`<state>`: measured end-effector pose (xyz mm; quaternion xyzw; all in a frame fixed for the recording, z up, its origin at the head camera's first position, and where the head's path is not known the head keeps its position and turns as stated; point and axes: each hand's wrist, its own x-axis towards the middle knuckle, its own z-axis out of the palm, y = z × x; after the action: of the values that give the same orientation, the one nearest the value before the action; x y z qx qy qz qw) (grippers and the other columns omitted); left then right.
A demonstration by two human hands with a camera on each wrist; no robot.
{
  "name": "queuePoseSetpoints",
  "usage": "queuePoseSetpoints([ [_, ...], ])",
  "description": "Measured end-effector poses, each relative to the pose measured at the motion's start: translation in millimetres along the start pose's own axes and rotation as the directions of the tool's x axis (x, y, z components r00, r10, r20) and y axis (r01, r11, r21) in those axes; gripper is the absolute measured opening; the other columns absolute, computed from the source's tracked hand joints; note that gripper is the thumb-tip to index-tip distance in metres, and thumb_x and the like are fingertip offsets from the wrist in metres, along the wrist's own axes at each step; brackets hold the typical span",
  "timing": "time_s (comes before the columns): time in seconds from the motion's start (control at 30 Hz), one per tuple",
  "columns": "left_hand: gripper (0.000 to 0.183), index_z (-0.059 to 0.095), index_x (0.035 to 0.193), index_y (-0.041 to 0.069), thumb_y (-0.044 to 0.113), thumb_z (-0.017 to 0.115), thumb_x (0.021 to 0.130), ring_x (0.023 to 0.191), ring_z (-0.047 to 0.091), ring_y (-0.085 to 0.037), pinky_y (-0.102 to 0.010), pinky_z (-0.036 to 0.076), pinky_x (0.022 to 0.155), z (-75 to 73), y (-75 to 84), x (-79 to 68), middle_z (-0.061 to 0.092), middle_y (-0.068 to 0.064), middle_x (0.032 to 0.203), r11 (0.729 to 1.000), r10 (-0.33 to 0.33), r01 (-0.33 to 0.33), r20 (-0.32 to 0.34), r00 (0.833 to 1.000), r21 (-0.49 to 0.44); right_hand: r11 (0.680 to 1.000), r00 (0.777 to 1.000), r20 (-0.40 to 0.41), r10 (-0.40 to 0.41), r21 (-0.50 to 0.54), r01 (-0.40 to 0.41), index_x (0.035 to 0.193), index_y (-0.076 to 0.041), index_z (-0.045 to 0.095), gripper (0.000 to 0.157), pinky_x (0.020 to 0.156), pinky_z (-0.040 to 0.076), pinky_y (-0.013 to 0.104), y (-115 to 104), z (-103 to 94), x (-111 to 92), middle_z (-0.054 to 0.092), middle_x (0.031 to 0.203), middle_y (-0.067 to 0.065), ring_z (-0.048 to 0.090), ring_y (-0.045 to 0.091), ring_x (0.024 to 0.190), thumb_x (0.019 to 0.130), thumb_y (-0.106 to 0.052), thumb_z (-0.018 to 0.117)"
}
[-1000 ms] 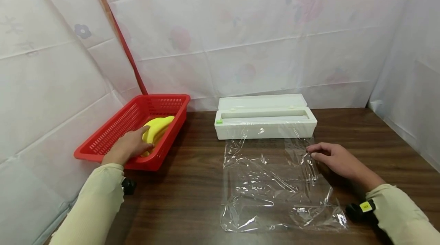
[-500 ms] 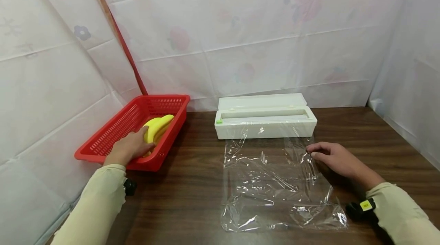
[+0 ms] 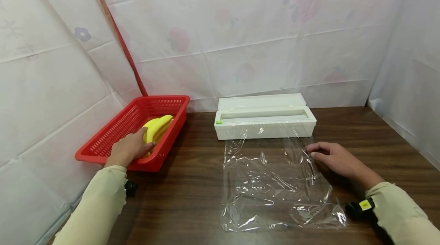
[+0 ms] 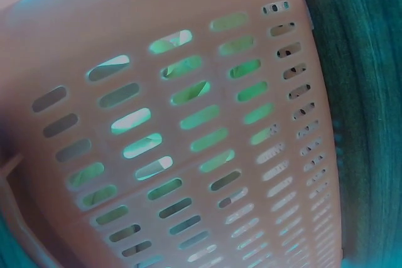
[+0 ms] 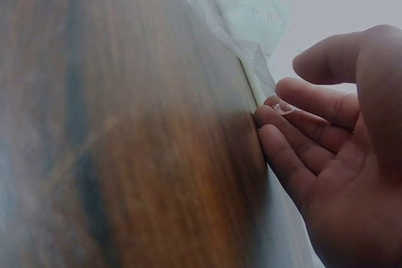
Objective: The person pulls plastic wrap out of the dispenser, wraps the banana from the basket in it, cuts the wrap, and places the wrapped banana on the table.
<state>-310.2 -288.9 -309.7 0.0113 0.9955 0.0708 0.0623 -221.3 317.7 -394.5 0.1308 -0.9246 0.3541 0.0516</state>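
Observation:
In the head view my left hand (image 3: 130,146) reaches over the near rim of the red basket (image 3: 97,158). Its thumb and fingers spread round the yellow bananas (image 3: 158,127) lying inside; part of the bunch is hidden under the hand. The basket's slotted wall (image 4: 188,111) fills the left wrist view and blocks the hand there. My right hand (image 3: 335,158) rests at the right edge of a sheet of clear plastic wrap (image 3: 268,184). The right wrist view has its fingers loosely bent, the thumb apart from them and the fingertips at the film's edge.
A white plastic-wrap dispenser (image 3: 266,131) stands at the back with its lid raised, the film running out over its front. Dark wood table (image 3: 178,203) lies between basket and film. White patterned sheeting (image 3: 254,39) walls off the back and both sides.
My left hand has settled slightly around the bananas, which have shifted a little in the basket. The right hand and the film stay where they were.

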Motion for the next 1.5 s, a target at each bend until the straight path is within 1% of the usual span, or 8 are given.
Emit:
queuePoseSetpoints([
  [0.23,0.091,0.03,0.152,-0.001,0.049,0.07,0.088,0.103,0.052,-0.049,-0.069,0.046,0.086,2.5,-0.6,-0.5,0.052,-0.035,0.125,1.0,-0.012,0.012,-0.026,1.0,-0.012,1.0,1.0,0.004,0.001,-0.003,-0.001,0.12,-0.008,0.07,0.024,0.089,0.045,0.024,0.3,1.2,0.7,0.068,0.123,0.01,0.056,0.029,0.118,0.102,-0.021,0.06],
  [0.4,0.093,0.028,0.151,-0.003,0.049,0.071,0.087,0.102,0.053,-0.048,-0.068,0.046,0.088,3.5,-0.7,0.0,0.052,-0.036,0.125,0.999,-0.028,0.027,-0.039,0.999,-0.028,1.0,1.0,-0.011,0.008,-0.005,-0.008,0.122,-0.008,0.07,0.026,0.087,0.045,0.022,0.0,1.0,0.8,0.068,0.123,0.011,0.057,0.026,0.115,0.101,-0.021,0.06],
  [0.6,0.096,0.028,0.151,-0.004,0.05,0.072,0.085,0.102,0.053,-0.047,-0.068,0.045,0.089,2.6,1.3,1.2,0.051,-0.035,0.126,0.998,-0.036,0.034,-0.052,0.998,-0.046,1.0,0.998,-0.066,0.018,-0.008,-0.019,0.116,-0.008,0.072,0.023,0.08,0.046,0.022,0.1,0.0,0.6,0.07,0.115,0.011,0.059,0.015,0.099,0.1,-0.02,0.063],
  [0.73,0.094,0.027,0.151,-0.005,0.048,0.072,0.087,0.098,0.054,-0.045,-0.067,0.046,0.09,3.4,2.5,0.9,0.052,-0.035,0.124,0.997,-0.048,0.044,-0.063,0.997,-0.071,0.999,0.997,-0.073,0.04,0.004,-0.04,0.112,-0.006,0.072,0.021,0.076,0.047,0.023,1.1,-0.3,1.2,0.07,0.109,0.01,0.058,0.012,0.09,0.098,-0.02,0.066],
  [0.83,0.09,0.03,0.147,-0.006,0.047,0.072,0.088,0.093,0.055,-0.042,-0.063,0.049,0.088,4.2,2.1,-0.1,0.055,-0.032,0.119,0.994,-0.062,0.055,-0.064,0.996,-0.099,0.999,0.997,-0.058,0.052,0.012,-0.051,0.113,-0.005,0.072,0.022,0.074,0.048,0.024,2.0,0.1,2.1,0.07,0.109,0.01,0.058,0.014,0.09,0.097,-0.02,0.067],
  [1.03,0.079,0.038,0.135,-0.005,0.047,0.073,0.086,0.084,0.056,-0.036,-0.052,0.055,0.076,5.4,0.6,-1.0,0.059,-0.024,0.102,0.989,-0.078,0.07,-0.06,0.995,-0.133,0.999,0.998,-0.056,0.035,0.001,-0.035,0.108,-0.007,0.073,0.015,0.074,0.048,0.024,3.6,1.8,2.3,0.071,0.106,0.008,0.058,0.015,0.089,0.096,-0.014,0.068],
  [1.23,0.078,0.04,0.13,-0.003,0.048,0.076,0.084,0.081,0.059,-0.034,-0.05,0.057,0.076,6.7,0.7,-1.1,0.059,-0.023,0.102,0.985,-0.092,0.079,-0.078,0.993,-0.151,0.998,0.996,-0.078,0.038,0.062,-0.033,0.107,-0.002,0.072,0.015,0.067,0.05,0.023,3.7,2.4,0.7,0.071,0.094,0.007,0.06,0.009,0.077,0.096,-0.003,0.062],
  [1.5,0.081,0.039,0.133,-0.004,0.048,0.076,0.084,0.079,0.059,-0.033,-0.047,0.058,0.072,5.4,1.4,1.2,0.059,-0.024,0.102,0.983,-0.11,0.097,-0.081,0.991,-0.154,0.991,0.994,-0.084,0.075,0.118,-0.064,0.109,0.006,0.069,0.019,0.063,0.053,0.026,3.9,1.2,1.0,0.068,0.082,0.008,0.062,0.012,0.071,0.097,0.001,0.055],
])
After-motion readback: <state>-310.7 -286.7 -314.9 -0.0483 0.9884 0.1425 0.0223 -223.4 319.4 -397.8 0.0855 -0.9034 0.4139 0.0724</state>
